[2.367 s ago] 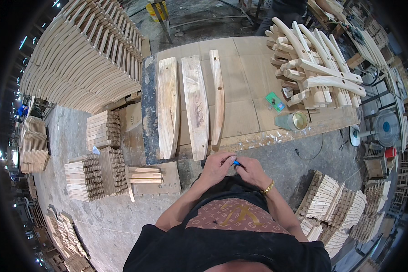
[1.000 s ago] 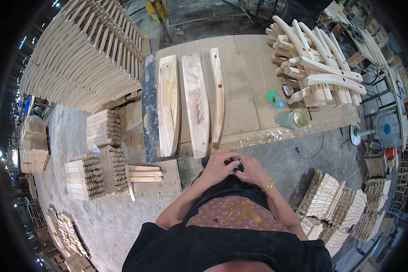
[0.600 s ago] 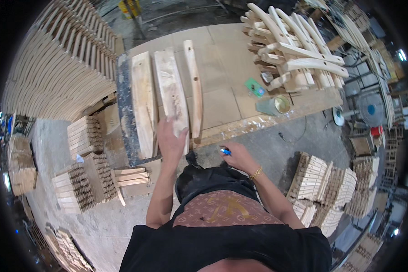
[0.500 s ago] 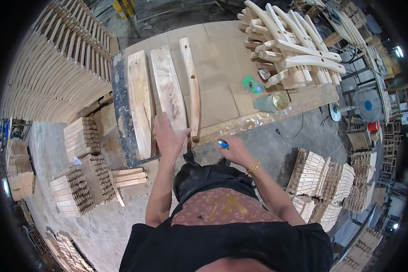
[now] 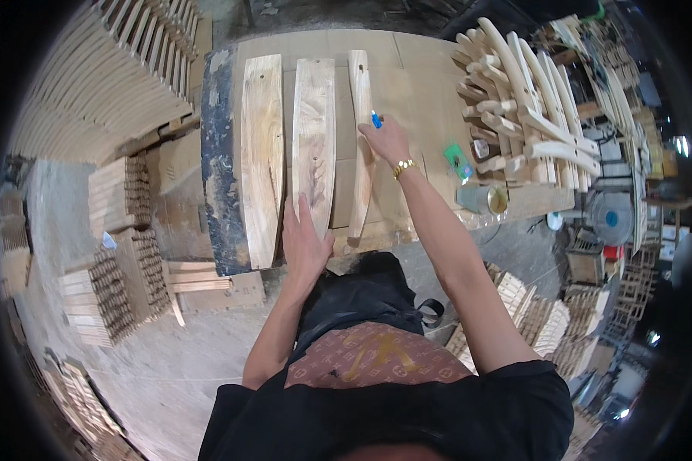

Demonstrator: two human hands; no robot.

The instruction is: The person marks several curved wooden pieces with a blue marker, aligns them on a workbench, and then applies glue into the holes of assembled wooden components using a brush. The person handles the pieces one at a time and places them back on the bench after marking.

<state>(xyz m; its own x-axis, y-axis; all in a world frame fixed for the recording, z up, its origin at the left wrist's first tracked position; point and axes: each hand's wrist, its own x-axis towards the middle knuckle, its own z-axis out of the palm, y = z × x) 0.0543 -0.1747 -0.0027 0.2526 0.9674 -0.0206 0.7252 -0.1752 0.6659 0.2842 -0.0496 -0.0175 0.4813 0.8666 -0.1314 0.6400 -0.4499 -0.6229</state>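
Three curved wooden boards lie side by side on the workbench [image 5: 415, 69]: a wide left board [image 5: 260, 146], a wide middle board [image 5: 314, 131] and a narrow right board [image 5: 359, 84]. My left hand [image 5: 304, 240] lies flat with fingers spread on the near end of the middle board. My right hand [image 5: 386, 140] is stretched over the narrow board and holds a small blue pen-like tool [image 5: 376, 119] with its tip near that board. A gold bracelet sits on my right wrist.
A heap of curved wooden parts [image 5: 530, 107] fills the bench's right end, with a green object [image 5: 459, 161] and a round tin [image 5: 488, 200] near it. Stacks of wood pieces [image 5: 115, 253] stand on the floor to the left. A fan [image 5: 609, 217] stands at the right.
Both hands were together near my waist holding the blue tool. Now the left hand rests on the middle board and the right hand has reached out over the narrow board.
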